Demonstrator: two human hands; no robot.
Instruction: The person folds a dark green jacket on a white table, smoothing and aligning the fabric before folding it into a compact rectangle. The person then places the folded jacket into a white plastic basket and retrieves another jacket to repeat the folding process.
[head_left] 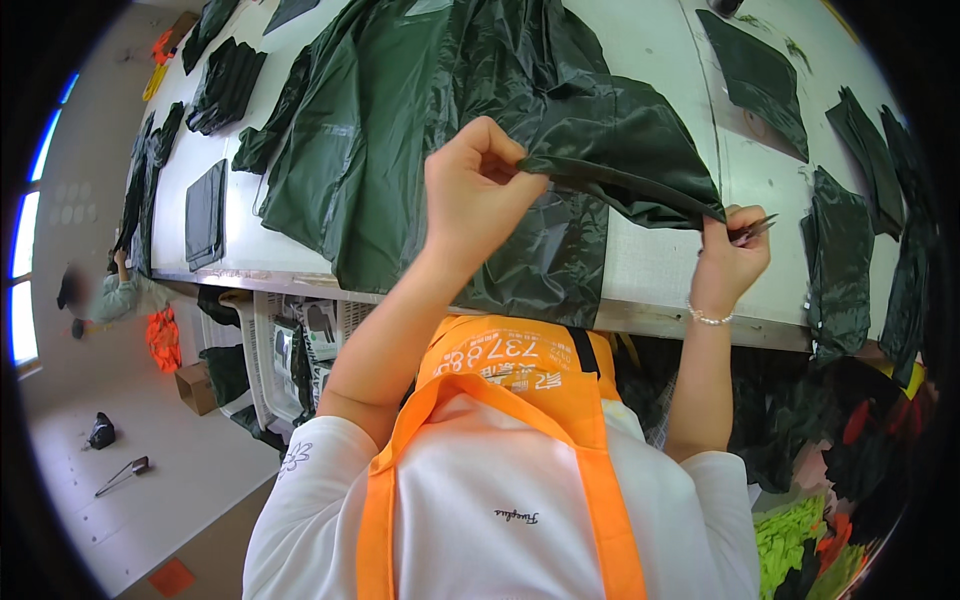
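Note:
A dark green, shiny raincoat-like garment (365, 150) lies spread over the white table and hangs down over its front edge. My left hand (472, 185) is closed in a pinch on one end of a raised edge of it. At the other end of that edge, my right hand (732, 262) is closed on the fabric, with a bead bracelet at the wrist. Pointed metal tips, looking like thread snips (754, 230), stick out from the right hand; the rest of the tool is hidden. Between my hands the edge is stretched in a slightly sagging line.
Folded dark green pieces lie on the white table (650, 262) at left (206, 215) and right (840, 265). A white plastic basket (268, 350) with packages stands below the front edge. Bright green cloth (790, 540) is heaped at lower right. Another person (115, 295) is at far left.

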